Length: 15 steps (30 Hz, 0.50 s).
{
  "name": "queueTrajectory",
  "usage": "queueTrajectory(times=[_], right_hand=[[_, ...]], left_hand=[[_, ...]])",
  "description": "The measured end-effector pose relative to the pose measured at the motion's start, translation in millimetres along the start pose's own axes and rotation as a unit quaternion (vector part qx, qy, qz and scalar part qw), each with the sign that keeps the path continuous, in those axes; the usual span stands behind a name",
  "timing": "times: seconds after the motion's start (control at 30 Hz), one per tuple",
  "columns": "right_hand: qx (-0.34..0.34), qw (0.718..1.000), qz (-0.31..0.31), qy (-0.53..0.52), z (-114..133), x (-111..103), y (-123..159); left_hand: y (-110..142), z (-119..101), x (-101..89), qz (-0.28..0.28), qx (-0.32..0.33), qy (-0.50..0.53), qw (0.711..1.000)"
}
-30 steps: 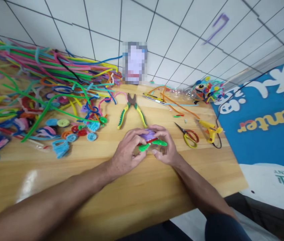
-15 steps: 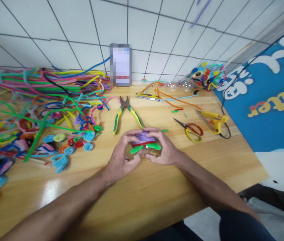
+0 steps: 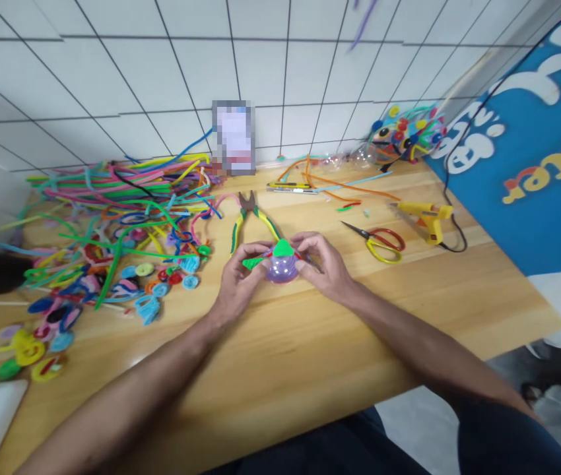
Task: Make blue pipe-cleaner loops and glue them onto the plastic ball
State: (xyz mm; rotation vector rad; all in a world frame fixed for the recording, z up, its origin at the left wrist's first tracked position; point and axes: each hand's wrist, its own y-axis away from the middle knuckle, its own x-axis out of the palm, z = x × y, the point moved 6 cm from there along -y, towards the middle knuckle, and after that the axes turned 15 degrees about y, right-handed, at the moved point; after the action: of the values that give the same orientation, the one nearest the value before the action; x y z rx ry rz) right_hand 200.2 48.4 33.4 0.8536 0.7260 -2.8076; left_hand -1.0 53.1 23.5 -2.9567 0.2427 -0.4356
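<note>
Between my two hands is a clear plastic dome ornament (image 3: 282, 270) with purple pipe cleaner inside, a red band and green leaf-like pieces at its edge. My left hand (image 3: 241, 276) is closed on its left side, thumb at the dome and fingers behind. My right hand (image 3: 324, 265) grips the right side the same way. One green piece (image 3: 283, 248) points up at the top, and another sticks out at the left by my left fingers. Just behind my hands lie pliers (image 3: 251, 211) with yellow-green handles, their jaws pointing to the wall.
Pipe cleaners (image 3: 117, 181) and coiled pieces (image 3: 146, 307) cover the left. A phone (image 3: 233, 137) leans on the tiled wall. Scissors (image 3: 379, 244), a yellow glue gun (image 3: 426, 218), utility knives (image 3: 290, 187) and clear balls (image 3: 363, 154) lie right and back.
The dome ornament has been turned in my hands: its clear rounded side now faces me and a green piece points up. The camera view has shifted, showing more of the table's left.
</note>
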Motion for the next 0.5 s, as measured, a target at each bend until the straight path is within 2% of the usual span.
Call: queueTrajectory(times=[0.2, 0.37, 0.5], right_hand=[[0.022, 0.999, -0.036, -0.01, -0.5, 1.3, -2.4], [0.008, 0.999, -0.045, -0.003, 2.5, 2.1, -4.4], [0.035, 0.998, -0.047, -0.025, -3.9, 3.9, -5.4]], left_hand=[[-0.6, 1.8, 1.0, 0.002, -0.009, 0.007, 1.0], [0.3, 2.0, 3.3, 0.02, 0.001, -0.002, 1.0], [2.9, 9.5, 5.8, 0.036, -0.009, -0.013, 0.999]])
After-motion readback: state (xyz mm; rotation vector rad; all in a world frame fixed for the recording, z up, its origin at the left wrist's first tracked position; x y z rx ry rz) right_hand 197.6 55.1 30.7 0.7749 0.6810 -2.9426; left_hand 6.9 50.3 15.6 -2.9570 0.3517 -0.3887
